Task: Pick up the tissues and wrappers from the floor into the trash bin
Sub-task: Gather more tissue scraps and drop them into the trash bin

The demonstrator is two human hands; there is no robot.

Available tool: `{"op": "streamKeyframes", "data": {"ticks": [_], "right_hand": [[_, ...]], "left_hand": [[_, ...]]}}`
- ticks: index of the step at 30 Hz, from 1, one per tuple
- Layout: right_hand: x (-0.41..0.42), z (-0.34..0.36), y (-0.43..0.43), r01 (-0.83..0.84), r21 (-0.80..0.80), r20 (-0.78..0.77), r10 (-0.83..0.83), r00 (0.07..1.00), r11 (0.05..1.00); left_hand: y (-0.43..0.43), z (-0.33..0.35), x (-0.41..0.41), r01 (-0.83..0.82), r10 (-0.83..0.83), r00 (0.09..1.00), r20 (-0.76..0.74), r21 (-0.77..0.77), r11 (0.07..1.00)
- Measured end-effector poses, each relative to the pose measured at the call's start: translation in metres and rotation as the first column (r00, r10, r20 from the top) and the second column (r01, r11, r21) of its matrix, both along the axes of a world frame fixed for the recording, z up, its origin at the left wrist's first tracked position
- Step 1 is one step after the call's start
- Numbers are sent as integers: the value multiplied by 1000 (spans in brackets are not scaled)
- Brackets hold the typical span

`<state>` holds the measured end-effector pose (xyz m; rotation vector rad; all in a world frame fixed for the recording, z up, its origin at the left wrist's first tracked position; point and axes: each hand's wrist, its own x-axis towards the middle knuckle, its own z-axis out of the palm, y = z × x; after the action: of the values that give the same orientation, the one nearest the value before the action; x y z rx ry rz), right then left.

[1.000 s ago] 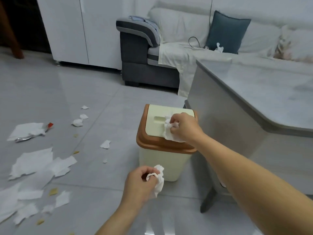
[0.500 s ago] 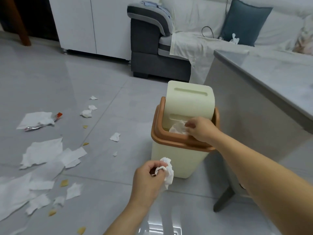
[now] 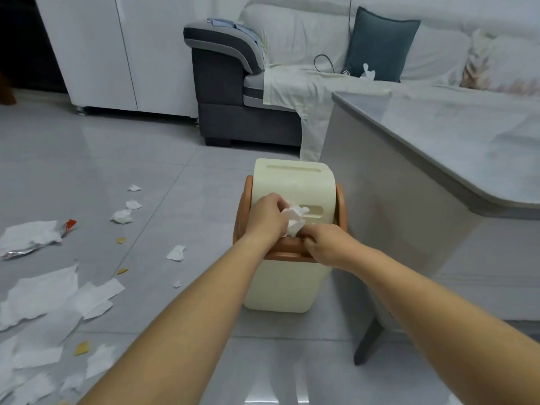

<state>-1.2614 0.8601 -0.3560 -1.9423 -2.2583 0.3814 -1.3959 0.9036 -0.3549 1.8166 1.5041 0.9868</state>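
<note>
The trash bin (image 3: pixel 280 287) stands on the grey tile floor (image 3: pixel 146 159), hard against the end of a pale table (image 3: pixel 438 147). Its cream swing lid (image 3: pixel 292 179) is tipped up on edge inside the brown rim (image 3: pixel 341 206). Both of the person's arms reach over it.

The left hand (image 3: pixel 267 220) pinches a crumpled tissue (image 3: pixel 295 220) just above the near opening of the bin, with the wad against the face of the lid. The right hand (image 3: pixel 330 244) sits at the front of the rim with its fingers curled in under the tissue. Whether they grip the rim or only press there I cannot tell.

Off to the left the floor is littered: big torn sheets of tissue (image 3: pixel 41 290), a balled one (image 3: pixel 122 216), a small scrap (image 3: pixel 176 252) nearer the bin, and a silvery wrapper (image 3: pixel 26 249) with a red end. A few yellow crumbs (image 3: pixel 121 240) lie among them.

Behind it all stand a grey sofa (image 3: pixel 228 83) with a teal cushion (image 3: pixel 380 42) and a white cabinet (image 3: pixel 117 54).
</note>
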Motion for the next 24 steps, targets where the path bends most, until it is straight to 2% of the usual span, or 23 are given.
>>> {"op": "streamKeyframes", "data": {"ticks": [3,6,8,10,11,13,15,18,21,22,24], "right_hand": [[0,-4,-5,3,-2,20,-3,1000,1000],[1,-5,-9,2,25,63,-4,998,1000],[3,-4,-13,-25,67,99,18,995,997],[8,-4,-18,-57,139,154,35,987,989],[10,-4,-19,-66,173,175,35,984,983],[16,-3,-23,-63,213,197,21,980,975],[22,-3,-25,-47,211,183,7,983,976],[26,-3,-27,-50,188,179,16,984,981],[25,-3,-28,-47,171,163,18,986,984],[25,-3,-29,-42,162,147,18,989,986],[26,-2,-32,-39,149,109,23,994,988]], "left_hand": [[6,-10,-2,-1,-1,975,-224,-5,1000],[11,-11,-1,94,-116,925,-361,-78,993],[14,-6,-1,149,-190,909,-372,-135,980],[14,2,-3,200,-239,928,-286,-159,967],[14,6,-5,212,-238,935,-263,-124,969],[15,11,-10,174,-151,923,-353,35,984],[14,13,-16,137,-60,862,-504,118,983],[8,11,-14,161,-106,744,-659,23,987],[2,5,-3,248,-272,778,-566,-120,961],[1,3,-1,279,-305,805,-508,-129,952],[-2,0,0,281,-278,879,-388,-49,958]]}}
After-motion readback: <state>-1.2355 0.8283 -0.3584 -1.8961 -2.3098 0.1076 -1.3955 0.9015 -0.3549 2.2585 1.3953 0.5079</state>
